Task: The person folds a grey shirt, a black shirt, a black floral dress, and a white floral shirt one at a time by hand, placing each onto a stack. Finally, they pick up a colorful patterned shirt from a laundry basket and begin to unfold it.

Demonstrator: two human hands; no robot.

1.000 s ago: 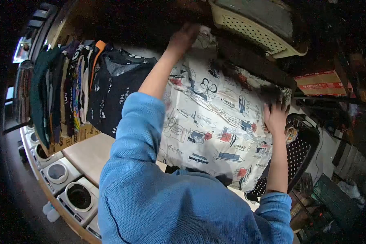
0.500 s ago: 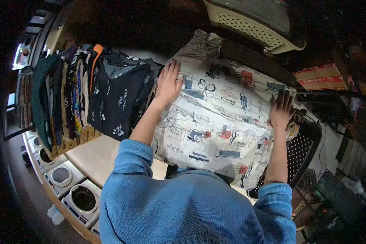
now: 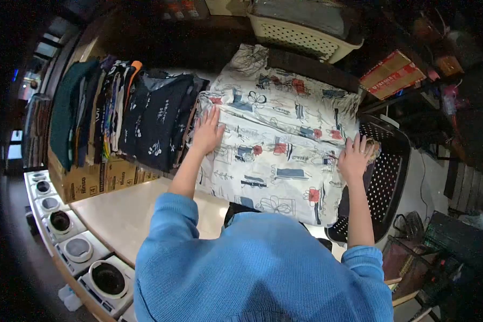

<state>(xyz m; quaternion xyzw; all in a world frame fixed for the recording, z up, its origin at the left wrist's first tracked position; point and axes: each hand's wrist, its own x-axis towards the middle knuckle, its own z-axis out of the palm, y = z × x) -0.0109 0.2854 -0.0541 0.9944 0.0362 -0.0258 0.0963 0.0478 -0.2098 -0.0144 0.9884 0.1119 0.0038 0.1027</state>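
Note:
A white printed cloth garment (image 3: 273, 161) with red, blue and black drawings lies spread before me, its collar-like narrow part at the far left. My left hand (image 3: 207, 133) rests flat on its left side, fingers apart. On the right edge my right hand (image 3: 355, 157) lies with fingers spread, also pressing on the cloth. Neither hand grips anything. Just left of the cloth stand folded dark floral clothes (image 3: 158, 121), at the end of a row of folded garments (image 3: 104, 112).
A black perforated laundry basket (image 3: 394, 180) stands at the right, under the cloth's edge. Beyond are a beige basket (image 3: 306, 37) and a red-taped carton (image 3: 393, 75). Rinso cartons (image 3: 99, 180) sit below the clothes row. Several washing machines (image 3: 108, 279) line the lower left.
Both hands have slid toward me over the cloth, from its upper part to its middle. The creases across it have shifted, and the view has tilted slightly.

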